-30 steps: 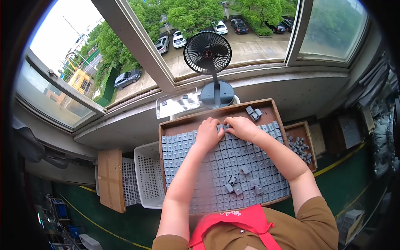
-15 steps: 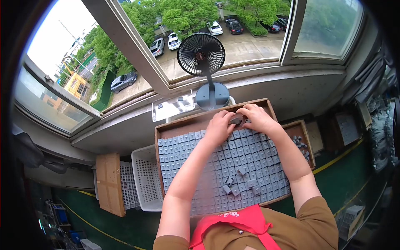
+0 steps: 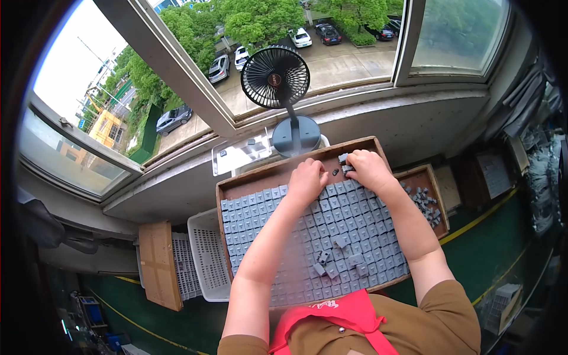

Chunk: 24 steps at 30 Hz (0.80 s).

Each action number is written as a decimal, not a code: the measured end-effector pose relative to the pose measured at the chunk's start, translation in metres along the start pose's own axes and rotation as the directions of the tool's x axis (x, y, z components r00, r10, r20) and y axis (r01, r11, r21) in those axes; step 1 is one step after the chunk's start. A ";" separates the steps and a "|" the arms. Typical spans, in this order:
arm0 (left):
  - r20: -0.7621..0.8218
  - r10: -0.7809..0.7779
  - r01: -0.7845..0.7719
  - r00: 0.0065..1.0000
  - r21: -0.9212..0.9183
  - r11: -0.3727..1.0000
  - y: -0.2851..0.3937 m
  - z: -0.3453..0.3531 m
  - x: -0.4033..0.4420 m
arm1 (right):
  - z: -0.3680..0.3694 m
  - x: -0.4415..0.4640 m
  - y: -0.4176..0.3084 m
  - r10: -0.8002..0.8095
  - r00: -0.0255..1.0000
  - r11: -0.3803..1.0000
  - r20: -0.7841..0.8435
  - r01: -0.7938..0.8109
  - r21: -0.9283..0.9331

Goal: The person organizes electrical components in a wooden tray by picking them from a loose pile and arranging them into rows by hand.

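Observation:
A wooden tray (image 3: pixel 222 188) holds rows of small grey blocks (image 3: pixel 254 220). My left hand (image 3: pixel 308 179) is at the upper end of the rows, its fingers bent together; whatever they hold is hidden. My right hand (image 3: pixel 367 170) has its fingers on grey pieces (image 3: pixel 343 158) near the tray's upper right. Between the hands lies a small dark part (image 3: pixel 335 172) on the brown tray bottom. Several loose grey pieces (image 3: pixel 333 267) rest on top of the rows, nearer my body.
A black fan (image 3: pixel 275 77) stands beyond the tray, beside a clear plastic tray (image 3: pixel 241 155). At the left are a white basket (image 3: pixel 208 260) and a cardboard box (image 3: pixel 158 264). A smaller wooden box (image 3: pixel 439 204) with grey pieces adjoins on the right.
Both hands have moved from the top row towards the tray's upper right. They came close together around a piece there, then parted, and the small dark part now shows between them.

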<state>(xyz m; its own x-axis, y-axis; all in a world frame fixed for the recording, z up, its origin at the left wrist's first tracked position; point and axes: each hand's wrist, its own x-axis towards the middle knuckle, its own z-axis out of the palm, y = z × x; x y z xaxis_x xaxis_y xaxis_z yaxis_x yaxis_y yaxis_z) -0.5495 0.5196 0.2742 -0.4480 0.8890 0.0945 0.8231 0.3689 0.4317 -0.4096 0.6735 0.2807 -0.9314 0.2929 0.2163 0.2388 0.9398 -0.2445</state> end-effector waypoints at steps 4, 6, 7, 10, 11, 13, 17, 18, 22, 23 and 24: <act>-0.070 0.092 -0.099 0.993 -0.096 0.990 0.019 0.009 0.017 | -0.012 -0.001 0.010 0.138 0.987 0.959 0.077 -0.153 0.240; -0.102 0.081 -0.090 0.991 -0.080 0.993 0.028 0.018 0.027 | -0.017 -0.003 0.012 0.173 0.979 0.937 0.106 -0.197 0.288; -0.060 0.055 -0.062 0.997 -0.121 0.991 0.029 0.022 0.033 | -0.014 -0.005 0.015 0.140 0.990 0.950 0.029 -0.143 0.278; -0.064 0.032 -0.044 0.997 -0.189 0.981 0.024 0.027 0.038 | -0.013 -0.006 0.020 0.183 0.983 0.934 0.011 -0.178 0.311; -0.051 0.077 -0.087 0.996 -0.234 0.968 0.022 0.019 0.036 | -0.017 -0.005 0.017 0.251 0.965 0.897 0.077 -0.262 0.357; 0.073 0.139 -0.120 0.988 -0.222 0.968 0.012 0.002 0.035 | -0.031 -0.001 0.009 0.271 0.943 0.859 0.191 -0.327 0.394; 0.249 0.043 0.016 0.967 -0.229 0.973 0.010 -0.013 0.029 | -0.004 0.008 0.007 0.150 0.955 0.906 0.255 -0.236 0.350; 0.245 0.039 0.019 0.969 -0.230 0.973 0.007 -0.011 0.028 | 0.002 0.009 0.005 0.106 0.965 0.939 0.239 -0.177 0.294; 0.127 0.162 -0.139 0.979 -0.173 0.975 0.000 0.007 0.021 | -0.005 0.008 0.003 0.173 0.962 0.921 0.209 -0.234 0.312; 0.088 0.152 -0.139 0.984 -0.139 0.980 0.004 0.004 0.014 | -0.006 0.007 0.003 0.171 0.962 0.922 0.211 -0.232 0.311; 0.050 0.145 -0.139 0.988 -0.103 0.985 0.007 0.002 0.009 | -0.007 0.005 0.003 0.150 0.964 0.920 0.220 -0.217 0.327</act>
<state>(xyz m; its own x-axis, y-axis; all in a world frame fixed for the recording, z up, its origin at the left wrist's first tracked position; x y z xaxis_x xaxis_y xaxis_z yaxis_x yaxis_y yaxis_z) -0.5472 0.5302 0.2758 -0.3057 0.9456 0.1110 0.8373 0.2115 0.5041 -0.4113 0.6787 0.2874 -0.9225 0.3843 -0.0357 0.3322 0.7434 -0.5806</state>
